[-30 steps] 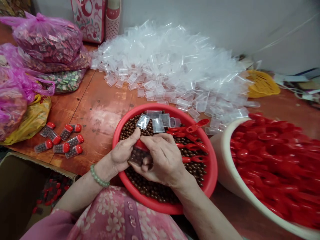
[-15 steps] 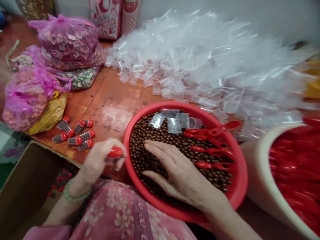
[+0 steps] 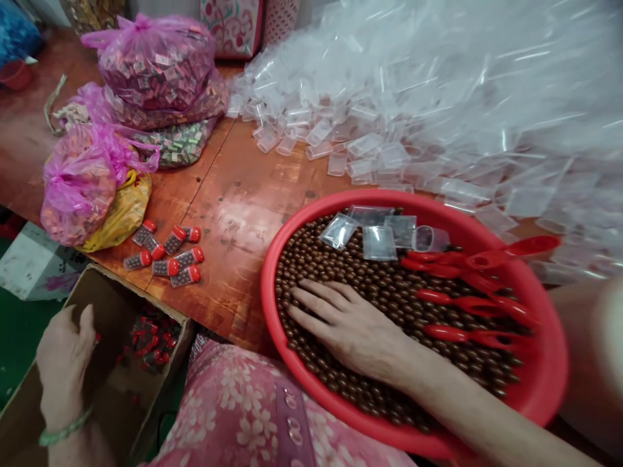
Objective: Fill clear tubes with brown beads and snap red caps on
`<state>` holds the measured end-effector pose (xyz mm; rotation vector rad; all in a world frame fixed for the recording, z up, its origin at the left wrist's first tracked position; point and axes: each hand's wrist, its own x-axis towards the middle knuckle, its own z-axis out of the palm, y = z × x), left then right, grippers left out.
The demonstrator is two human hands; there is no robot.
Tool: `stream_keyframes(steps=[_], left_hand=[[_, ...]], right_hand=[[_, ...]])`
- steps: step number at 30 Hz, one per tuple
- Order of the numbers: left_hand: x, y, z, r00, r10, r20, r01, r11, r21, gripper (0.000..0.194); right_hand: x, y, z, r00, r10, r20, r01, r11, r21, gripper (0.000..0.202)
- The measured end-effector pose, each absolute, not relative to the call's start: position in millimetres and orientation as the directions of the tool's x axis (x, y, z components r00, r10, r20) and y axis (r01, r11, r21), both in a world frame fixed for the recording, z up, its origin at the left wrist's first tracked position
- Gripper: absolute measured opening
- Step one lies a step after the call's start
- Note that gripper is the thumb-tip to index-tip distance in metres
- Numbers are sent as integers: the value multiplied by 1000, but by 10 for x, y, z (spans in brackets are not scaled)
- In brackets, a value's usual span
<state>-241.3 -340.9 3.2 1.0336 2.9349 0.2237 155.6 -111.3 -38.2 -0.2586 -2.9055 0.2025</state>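
Observation:
My right hand point(image 3: 341, 324) lies palm down on brown chocolate balls point(image 3: 331, 272) in a red basin point(image 3: 270, 292), fingers stretched out and slightly apart. My left hand point(image 3: 65, 363), wearing a green beaded bracelet point(image 3: 65, 428), is over a cardboard box point(image 3: 97, 415). Its fingers are partly curled and partly hidden; a tiny red spot shows beside them, and whether they hold anything is unclear. Inside the box lies a heap of red-capped containers point(image 3: 153, 340). Several small clear containers with red caps point(image 3: 178, 259), filled with dark balls, rest on the table by its edge.
Red scoops point(image 3: 457, 301) and clear plastic containers point(image 3: 379, 243) lie on the balls. A large pile of clear containers point(image 3: 389, 117) covers the table's back right. Pink bags point(image 3: 156, 65) and a yellow bag point(image 3: 121, 214) stand at the left. A pale bucket point(image 3: 613, 337) is at the right edge.
My left hand has moved left and down from beside the basin to over the box; the red-capped container it held no longer shows clearly. My right hand has flattened onto the balls. The view has shifted left.

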Motion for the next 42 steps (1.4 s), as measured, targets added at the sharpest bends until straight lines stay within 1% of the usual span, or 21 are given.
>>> stream_keyframes(steps=[1,2,3,4,5,7,10,13,18,20,22,24,26,28,33,36,39,41,42], left_hand=[[-2307,-3282,0,-755,642,133,656,741,146,31],[-2190,-3140,-36,-680,703,206,733,652,194,35],[-2072,-2996,-77,-576,770,276,816,522,247,38],[-1965,-2860,-124,-468,834,293,878,399,266,40],[-1876,-2741,-179,-380,869,316,915,304,265,44],[-1764,-2574,-310,-270,905,328,951,198,237,51],[-1731,-2481,-552,-267,914,305,951,197,240,53],[-1756,-2477,-771,-293,926,236,932,221,288,46],[-1781,-2450,-896,-306,936,175,920,244,306,45],[-1791,-2423,-877,-305,942,141,924,257,284,44],[-1805,-2401,-842,-285,954,91,934,255,251,45],[-1818,-2390,-802,-243,968,57,940,220,259,49],[-1825,-2388,-766,-193,981,34,942,176,287,53],[-1825,-2387,-745,-174,985,10,943,163,291,52],[-1828,-2355,-756,-208,978,8,935,196,296,44],[-1844,-2333,-761,-194,981,28,934,176,311,42],[-1844,-2338,-738,-189,980,65,935,160,317,39],[-1823,-2352,-716,-208,973,97,937,169,306,37],[-1805,-2358,-706,-222,968,113,937,180,298,37]], right_hand=[[1548,-1062,-365,-958,202,204,175,974,-141,37],[1547,-1025,-335,-952,224,208,200,971,-131,37],[1555,-1007,-291,-944,251,213,227,965,-131,36],[1569,-1010,-238,-936,273,222,245,958,-146,35],[1587,-1034,-181,-928,292,231,256,951,-175,34],[1621,-1124,-76,-920,305,246,243,936,-253,32],[1613,-1282,-19,-937,258,235,173,928,-329,31],[1549,-1360,-110,-962,181,205,105,936,-336,28],[1521,-1292,-303,-974,168,152,123,956,-268,24],[1554,-1237,-337,-979,150,140,113,964,-242,26],[1590,-1177,-359,-981,137,138,105,971,-213,26],[1611,-1115,-380,-980,133,147,107,980,-168,26],[1601,-1056,-396,-978,142,153,124,985,-120,24],[1558,-1006,-400,-974,170,146,158,983,-94,23],[1427,-920,-306,-939,333,88,327,942,-81,17],[1477,-917,-161,-904,414,108,406,909,-92,20],[1682,-1003,3,-891,416,182,390,907,-160,26],[1862,-1098,63,-912,369,179,330,920,-212,33],[1948,-1147,67,-921,359,154,322,921,-218,39]])
